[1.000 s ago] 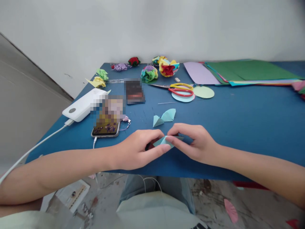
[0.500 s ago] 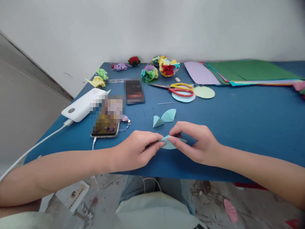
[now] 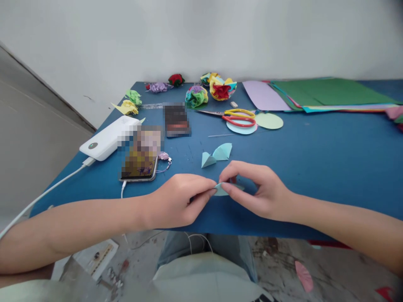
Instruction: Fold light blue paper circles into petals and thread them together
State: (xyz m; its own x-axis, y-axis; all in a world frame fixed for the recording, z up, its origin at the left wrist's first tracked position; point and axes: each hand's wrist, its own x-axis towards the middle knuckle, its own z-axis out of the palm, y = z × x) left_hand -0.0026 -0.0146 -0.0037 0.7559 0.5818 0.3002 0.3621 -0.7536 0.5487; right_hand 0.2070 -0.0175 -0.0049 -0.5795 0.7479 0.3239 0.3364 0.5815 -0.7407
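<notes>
Just above the near part of the blue table [image 3: 315, 167], a light blue piece of paper [image 3: 223, 191] is pinched between both hands. My left hand [image 3: 185, 199] grips its left end between thumb and fingers. My right hand [image 3: 260, 191] pinches it near the middle, thumb in front and index finger behind; part of the paper is hidden by these fingers. Right behind the hands lies a folded light blue paper piece [image 3: 223, 152], standing partly up in creased wings.
Scissors [image 3: 239, 117] rest on round paper pieces behind the hands. Crumpled paper flowers [image 3: 223, 89] line the back edge; coloured sheets [image 3: 340, 92] are stacked at the back right. A phone [image 3: 138, 167] and a white power bank [image 3: 108, 138] with cables lie left.
The right fingertips have shifted slightly left along the paper, closer to the left hand. Less of the light blue paper shows between the hands.
</notes>
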